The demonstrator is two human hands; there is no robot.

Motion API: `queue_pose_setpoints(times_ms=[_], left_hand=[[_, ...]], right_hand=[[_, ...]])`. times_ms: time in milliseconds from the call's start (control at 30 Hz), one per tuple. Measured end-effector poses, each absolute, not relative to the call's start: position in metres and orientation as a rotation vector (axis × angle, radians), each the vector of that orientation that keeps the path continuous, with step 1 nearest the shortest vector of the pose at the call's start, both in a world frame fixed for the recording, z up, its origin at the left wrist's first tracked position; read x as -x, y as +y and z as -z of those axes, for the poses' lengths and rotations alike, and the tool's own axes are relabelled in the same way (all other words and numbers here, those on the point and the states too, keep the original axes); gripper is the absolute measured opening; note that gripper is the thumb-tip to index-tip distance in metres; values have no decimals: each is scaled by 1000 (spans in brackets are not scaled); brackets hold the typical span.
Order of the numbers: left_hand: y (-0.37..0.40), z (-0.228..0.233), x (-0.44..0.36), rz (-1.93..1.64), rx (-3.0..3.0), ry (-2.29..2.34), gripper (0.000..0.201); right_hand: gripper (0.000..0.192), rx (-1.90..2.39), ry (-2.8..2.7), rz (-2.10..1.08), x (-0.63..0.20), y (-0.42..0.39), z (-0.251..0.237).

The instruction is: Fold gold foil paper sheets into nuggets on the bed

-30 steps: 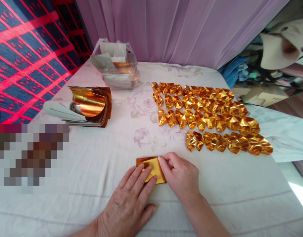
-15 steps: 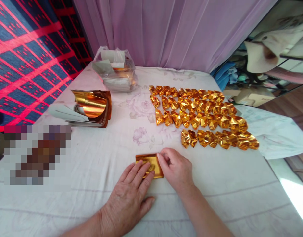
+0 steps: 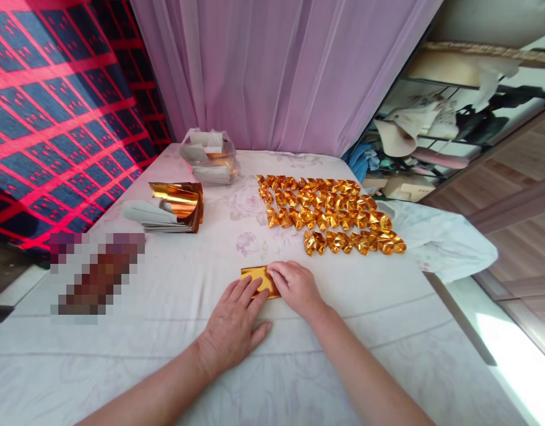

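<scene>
A small folded gold foil paper (image 3: 255,276) lies on the white cloth-covered surface (image 3: 370,307) in front of me. My left hand (image 3: 232,322) lies flat with its fingertips pressing the paper's near edge. My right hand (image 3: 295,287) pinches the paper's right end with its fingers curled over it. Beyond the hands, several folded gold ingot shapes (image 3: 329,213) lie in rows.
A stack of gold foil sheets (image 3: 174,204), curled upward, sits at the left. A clear plastic bag with more sheets (image 3: 209,157) stands behind it. A pink curtain (image 3: 281,71) hangs at the back. A blurred patch (image 3: 97,275) lies at left. Cluttered shelves (image 3: 432,130) are at right.
The view has pulled back and tilted up, so everything appears smaller and farther off. Both hands stay on the gold paper in nearly the same grip.
</scene>
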State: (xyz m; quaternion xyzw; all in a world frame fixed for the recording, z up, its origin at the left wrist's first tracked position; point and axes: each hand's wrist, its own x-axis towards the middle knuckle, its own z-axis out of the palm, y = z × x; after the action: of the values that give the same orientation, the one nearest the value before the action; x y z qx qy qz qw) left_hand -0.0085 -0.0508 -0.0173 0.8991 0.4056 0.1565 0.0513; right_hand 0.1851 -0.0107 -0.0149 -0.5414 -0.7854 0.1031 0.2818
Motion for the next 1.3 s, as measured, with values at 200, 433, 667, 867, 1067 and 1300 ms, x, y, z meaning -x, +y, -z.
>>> queue_pose_setpoints(times_ms=[200,433,667,867,1067,1300], left_hand=[[-50,16,8,-505,-2772,1215,51],[-49,15,8,-494,-2785,1199,49],[-49,16,9,-482,-2820,1180,49],[-50,19,10,-525,-2830,1171,46],[-49,20,11,-517,-2867,1166,49],[-50,21,11,-540,-2885,1162,43]], right_hand=[[18,1469,-2097,-344,-183,-26,11],[18,1449,-2082,-287,-182,-41,22],[25,1408,-2106,-372,-188,-38,23],[33,1310,-2187,-481,-200,-36,16],[39,1301,-2196,-524,-202,-35,15],[41,1316,-2186,-501,-200,-36,15]])
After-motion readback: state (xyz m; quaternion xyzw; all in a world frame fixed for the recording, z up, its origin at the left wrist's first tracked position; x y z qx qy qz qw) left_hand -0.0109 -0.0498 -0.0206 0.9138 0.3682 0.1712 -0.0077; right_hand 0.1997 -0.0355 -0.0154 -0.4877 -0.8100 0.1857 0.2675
